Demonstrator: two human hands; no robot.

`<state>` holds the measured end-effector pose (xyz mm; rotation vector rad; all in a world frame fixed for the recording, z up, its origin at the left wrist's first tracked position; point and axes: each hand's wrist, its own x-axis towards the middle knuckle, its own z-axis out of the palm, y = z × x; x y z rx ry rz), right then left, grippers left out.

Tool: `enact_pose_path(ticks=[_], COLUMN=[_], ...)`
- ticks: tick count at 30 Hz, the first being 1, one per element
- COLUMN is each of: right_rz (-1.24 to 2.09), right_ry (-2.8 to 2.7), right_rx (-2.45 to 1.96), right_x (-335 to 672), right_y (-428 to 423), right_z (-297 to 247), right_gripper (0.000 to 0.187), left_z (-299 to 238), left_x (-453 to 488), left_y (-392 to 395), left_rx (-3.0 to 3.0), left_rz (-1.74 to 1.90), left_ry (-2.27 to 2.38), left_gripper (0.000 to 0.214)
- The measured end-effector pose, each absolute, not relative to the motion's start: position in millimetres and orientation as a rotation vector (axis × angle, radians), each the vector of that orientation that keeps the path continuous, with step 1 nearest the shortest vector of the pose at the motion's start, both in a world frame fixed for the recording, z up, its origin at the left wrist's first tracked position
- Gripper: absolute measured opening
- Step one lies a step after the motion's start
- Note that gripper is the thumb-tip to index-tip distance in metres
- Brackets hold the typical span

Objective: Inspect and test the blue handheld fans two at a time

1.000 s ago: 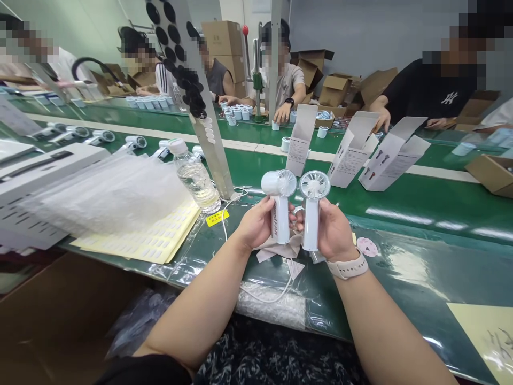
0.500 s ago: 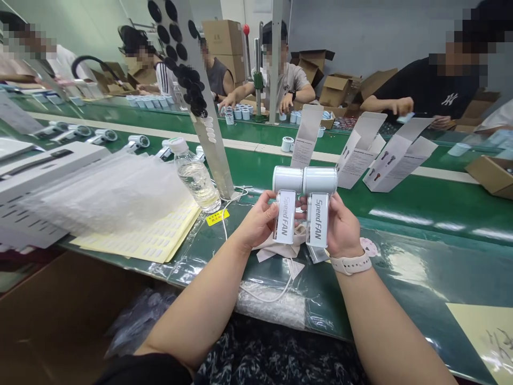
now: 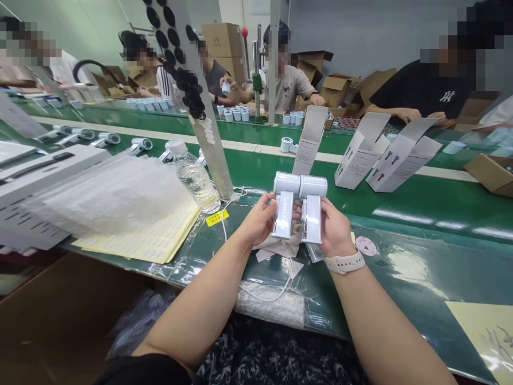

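I hold two small white handheld fans upright, side by side, over the green belt. My left hand (image 3: 256, 220) is wrapped round the handle of the left fan (image 3: 284, 206), whose side reads "Speed FAN". My right hand (image 3: 333, 230), with a pale watch strap at the wrist, grips the right fan (image 3: 313, 207). The two round heads touch at the top. Beneath them lie a crumpled beige cloth (image 3: 280, 247) and a white cable (image 3: 268, 294).
A water bottle (image 3: 193, 175), sheets of yellow labels (image 3: 160, 238) and clear bags (image 3: 108, 192) lie to my left. A slanted metal strip with black discs (image 3: 200, 101) stands ahead. Open white cartons (image 3: 360, 152) stand on the belt. Other people work across it.
A second ago the fan grilles faced me; I turned both fans so their sides show, then lowered them slightly and rotated them a little more.
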<state>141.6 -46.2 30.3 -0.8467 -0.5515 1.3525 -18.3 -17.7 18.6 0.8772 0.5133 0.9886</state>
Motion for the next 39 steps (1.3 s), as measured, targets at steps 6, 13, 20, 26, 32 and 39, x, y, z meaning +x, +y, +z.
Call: enact_pose_path(ticks=[6,13,20,26,32,39], right_rz=[1.373,1.291,1.251,1.025,0.783,0.800], right_ry=[-0.568,-0.655,-0.762,-1.208,-1.581,-1.640], right_rx=[-0.818,-0.783,-0.799,-0.915,-0.799,-0.762], right_x=[140.6,138.5,138.2,155.0,173.4,177.8], right_y=[-46.8,-53.1,-55.9,-56.7,-60.3,-59.4], right_z=[31.3,42.2,40.4,35.4,46.0,42.8], right_gripper=[0.018,0.029,0.044,0.055,0.050,0.043], left_z=[21.9,22.5,19.0,18.1,21.5,20.0], left_x=[-19.7,-23.7,-23.7,-24.6,-24.3,-22.5], left_y=[-18.4,-16.2,-15.3,-15.8,-19.7,-23.4], left_rx=[0.887,0.861,0.900,1.335,2.071,2.369], left_rz=[0.983,1.007,1.030,1.162,1.469,1.720], left_ry=[0.502,0.546,0.590,0.792,0.662,0.738], left_gripper=[0.061,0.057,0.061,0.054,0.033,0.021])
